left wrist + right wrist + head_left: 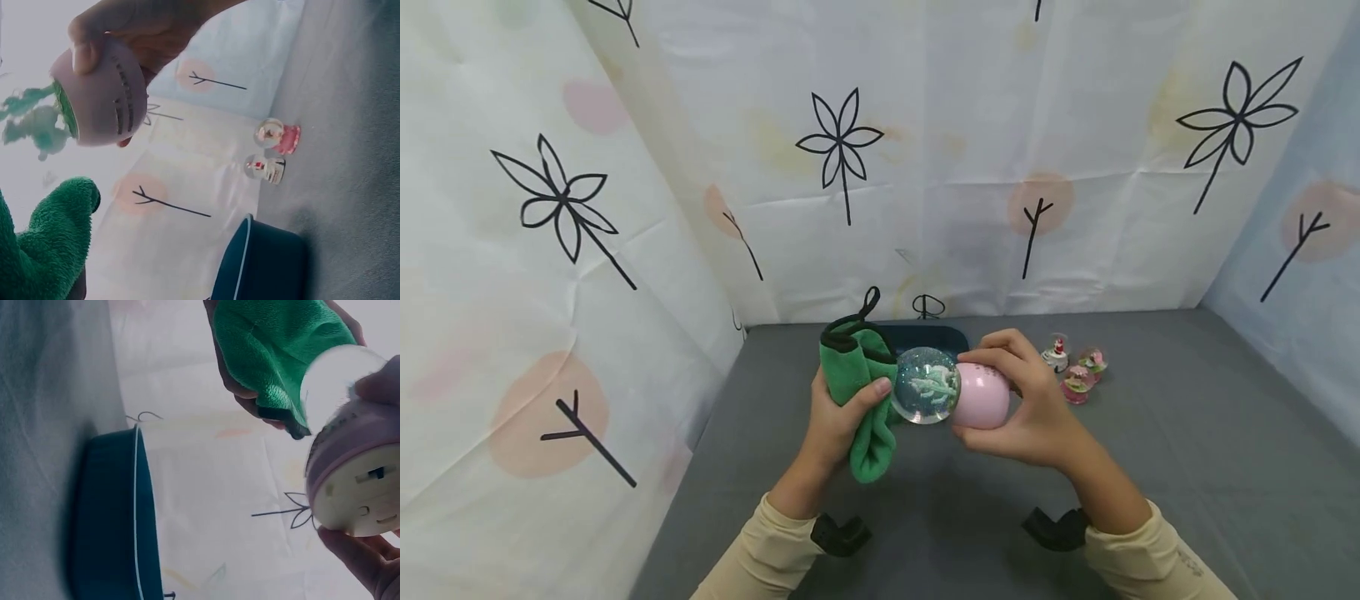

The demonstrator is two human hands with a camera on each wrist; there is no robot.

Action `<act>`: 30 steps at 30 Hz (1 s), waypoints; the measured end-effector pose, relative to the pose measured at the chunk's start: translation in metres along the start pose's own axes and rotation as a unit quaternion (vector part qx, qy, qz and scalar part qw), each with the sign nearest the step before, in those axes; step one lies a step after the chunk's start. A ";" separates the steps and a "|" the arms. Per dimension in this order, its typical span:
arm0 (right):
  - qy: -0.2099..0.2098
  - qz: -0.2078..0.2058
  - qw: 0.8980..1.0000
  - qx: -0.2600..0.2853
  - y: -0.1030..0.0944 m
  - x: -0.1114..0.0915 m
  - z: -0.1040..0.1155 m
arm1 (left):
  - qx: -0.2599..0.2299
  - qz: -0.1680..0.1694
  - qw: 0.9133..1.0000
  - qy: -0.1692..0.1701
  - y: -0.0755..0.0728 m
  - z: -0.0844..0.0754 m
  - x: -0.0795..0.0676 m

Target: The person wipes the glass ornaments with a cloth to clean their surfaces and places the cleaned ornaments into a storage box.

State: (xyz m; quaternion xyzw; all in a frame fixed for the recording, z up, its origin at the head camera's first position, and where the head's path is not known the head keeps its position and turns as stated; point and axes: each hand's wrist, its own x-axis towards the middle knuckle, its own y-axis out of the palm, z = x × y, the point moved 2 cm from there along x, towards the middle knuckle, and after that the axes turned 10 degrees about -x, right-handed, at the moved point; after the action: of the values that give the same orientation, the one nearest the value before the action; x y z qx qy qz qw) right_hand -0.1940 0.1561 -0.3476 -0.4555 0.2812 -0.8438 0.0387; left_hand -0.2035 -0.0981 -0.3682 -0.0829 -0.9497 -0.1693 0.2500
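My right hand [1030,404] grips a snow globe by its pink base [982,395], tipped on its side above the table. The clear glass ball [927,385] points left, with a pale green figure and glitter inside. A switch shows on the underside of the base [356,494] in the right wrist view. In my left hand [842,417] is a bunched green cloth [853,367] with dark edging and a hanging loop; its thumb presses over the front. The cloth lies against or right beside the glass; I cannot tell which.
A dark blue bin [925,336] stands behind the hands at the back of the grey table [1187,433]. Right of it sit small snow globes: one with a white base [1056,357] and two pink ones [1077,385]. Patterned white curtains [940,167] surround the table.
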 end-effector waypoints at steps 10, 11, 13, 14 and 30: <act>0.096 -0.088 0.935 0.330 0.000 0.001 -0.013 | -0.090 0.034 0.995 0.002 0.001 -0.001 0.003; 0.099 -0.093 0.920 0.367 0.000 0.001 -0.013 | -0.090 0.038 0.995 0.003 0.002 -0.001 0.003; 0.111 -0.104 0.897 0.415 -0.001 0.003 -0.012 | -0.088 0.041 0.995 0.004 0.002 0.000 0.003; 0.120 -0.108 0.891 0.425 -0.002 0.003 -0.012 | -0.086 0.041 0.995 0.005 0.001 0.000 0.003; 0.261 -0.102 0.944 0.174 -0.014 0.006 -0.002 | -0.093 0.078 0.993 0.004 0.004 0.002 0.003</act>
State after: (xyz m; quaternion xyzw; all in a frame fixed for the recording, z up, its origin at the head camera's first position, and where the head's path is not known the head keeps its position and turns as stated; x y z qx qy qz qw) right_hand -0.1964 0.1669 -0.3362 -0.2318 0.0827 -0.9683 -0.0434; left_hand -0.2058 -0.0933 -0.3673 -0.1787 -0.9193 -0.2377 0.2577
